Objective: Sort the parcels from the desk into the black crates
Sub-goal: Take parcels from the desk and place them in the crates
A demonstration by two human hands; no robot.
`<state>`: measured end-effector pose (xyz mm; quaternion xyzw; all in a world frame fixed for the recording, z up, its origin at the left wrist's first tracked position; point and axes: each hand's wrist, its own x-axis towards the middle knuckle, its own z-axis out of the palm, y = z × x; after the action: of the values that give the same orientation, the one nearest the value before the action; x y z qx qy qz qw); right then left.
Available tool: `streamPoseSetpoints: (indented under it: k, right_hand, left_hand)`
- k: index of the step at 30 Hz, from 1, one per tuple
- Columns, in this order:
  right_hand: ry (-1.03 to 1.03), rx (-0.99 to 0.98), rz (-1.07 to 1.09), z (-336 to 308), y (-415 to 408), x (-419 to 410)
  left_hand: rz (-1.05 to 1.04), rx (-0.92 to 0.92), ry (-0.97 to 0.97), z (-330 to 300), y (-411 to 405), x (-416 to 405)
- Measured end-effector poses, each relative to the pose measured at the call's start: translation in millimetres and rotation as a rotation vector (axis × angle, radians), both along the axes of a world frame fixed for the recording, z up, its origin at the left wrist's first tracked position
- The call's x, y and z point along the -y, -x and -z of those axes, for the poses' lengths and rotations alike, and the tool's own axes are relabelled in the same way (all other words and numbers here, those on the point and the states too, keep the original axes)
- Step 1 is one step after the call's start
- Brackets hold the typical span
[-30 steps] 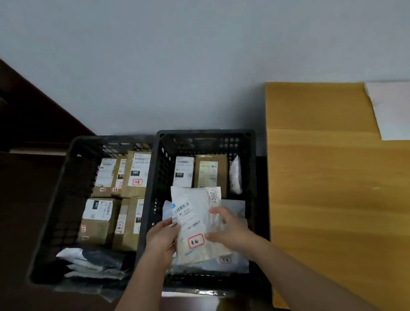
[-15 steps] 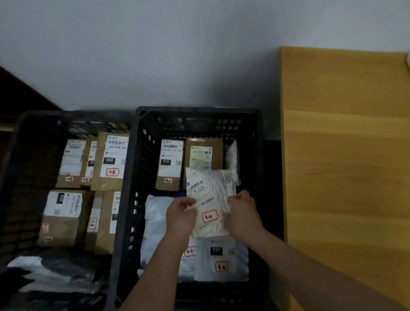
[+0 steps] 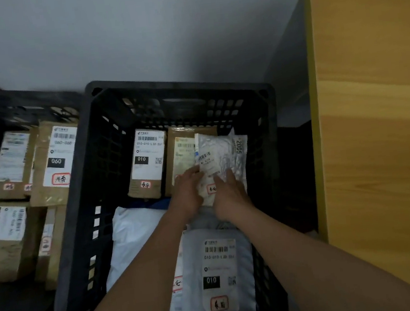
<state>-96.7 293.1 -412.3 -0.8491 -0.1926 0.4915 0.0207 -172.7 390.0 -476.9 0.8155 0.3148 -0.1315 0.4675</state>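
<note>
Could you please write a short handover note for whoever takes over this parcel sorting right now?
Left hand and right hand: both on the white bubble mailer, setting it into the far end of the right black crate; the exact grip is unclear.
Done: that crate already holds 010 boxes and a grey 010 mailer; the left crate holds 060 boxes.
Left: release the mailer. The visible desk shows no parcels.

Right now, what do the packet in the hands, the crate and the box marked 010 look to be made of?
The white packet looks like thin plastic film: crinkled, faintly shiny. Both hands, left hand and right hand, lie on it. The black crate seems moulded hard plastic, matte, with a lattice of holes. The brown box looks like cardboard under a paper label.
</note>
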Motion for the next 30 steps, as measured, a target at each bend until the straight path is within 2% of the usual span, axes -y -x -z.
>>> streamPoseSetpoints:
  k: [3, 5, 10, 14, 17, 21, 26, 30]
  right_hand:
    - [0.052, -0.019, -0.034, 8.8, -2.8, 2.9]
    - [0.063, -0.033, -0.040, 10.1, -2.4, 5.2]
    - [-0.001, -0.033, -0.039, -9.1, 5.2, 10.3]
    - [-0.092, 0.012, -0.030, -41.6, 17.0, 16.7]
    - [-0.175, 0.095, -0.064, -75.0, 25.7, 23.2]
    - [-0.256, 0.257, -0.130, -133.0, 35.6, 31.1]
    - [-0.271, 0.444, -0.133, -194.4, 34.9, 48.1]
    - [-0.232, 0.521, -0.109, -237.2, 12.6, 73.8]
  left_hand:
    - [0.022, 0.021, 0.146, -0.5, 0.0, -9.0]
    - [0.075, 0.008, 0.161, -3.5, 0.6, -14.0]
    - [0.197, -0.015, -0.015, -27.2, 7.8, -16.6]
    - [0.270, -0.186, -0.235, -81.1, 23.1, -10.8]
    - [0.300, -0.274, -0.393, -126.3, 34.8, -7.5]
    - [0.310, -0.265, -0.601, -186.8, 45.4, -3.1]
    - [0.267, -0.192, -0.626, -248.9, 41.5, 3.5]
    - [0.320, -0.165, -0.623, -291.7, 18.3, 19.7]
